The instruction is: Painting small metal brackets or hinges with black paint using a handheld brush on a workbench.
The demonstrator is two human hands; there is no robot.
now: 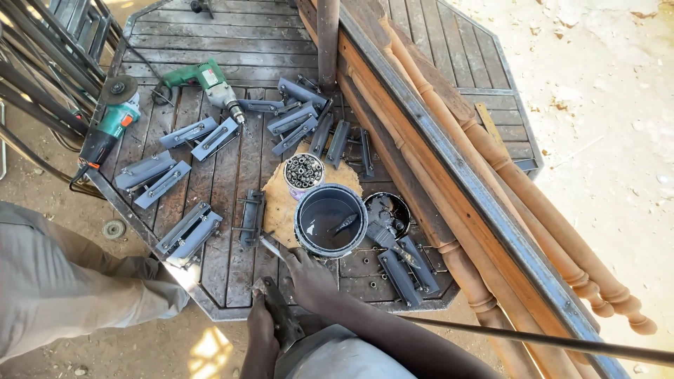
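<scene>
Beside the paint tin on the surface, our left hand grips a metal bracket, our right hand pinching its tip; many grey brackets lie coated; dark ones remain.

A single head-worn camera looks steeply down from close above onto a rusty slatted metal platform, dusty ground at far right.

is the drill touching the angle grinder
Apart. The head view shows bare metal tabletop between the green drill and the angle grinder.
</scene>
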